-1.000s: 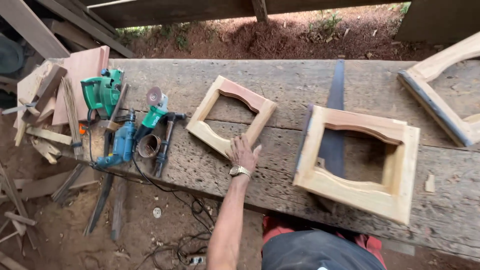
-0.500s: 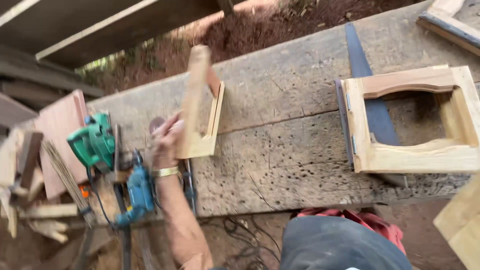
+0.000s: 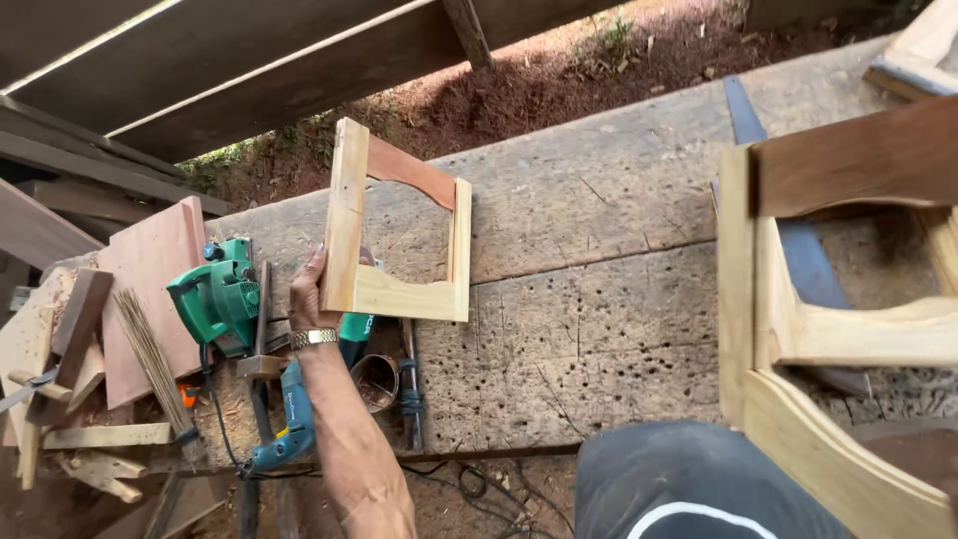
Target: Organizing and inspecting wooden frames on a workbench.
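Wooden frame (image 3: 399,235) stood tilted on the workbench (image 3: 599,299); my left hand (image 3: 311,294) gripped its lower corner.

Soft, even daylight fills the scene, with no harsh glare. The weathered tabletop (image 3: 599,230) is evenly lit, and its grain and small holes show sharply. The red soil (image 3: 559,80) beyond it looks brighter and warmer. The dark beams (image 3: 200,70) at the top left sit in deep shade. The large wooden frame (image 3: 828,329) at the right edge is close and slightly soft. Straight lines tilt with wide-angle stretch at the edges.
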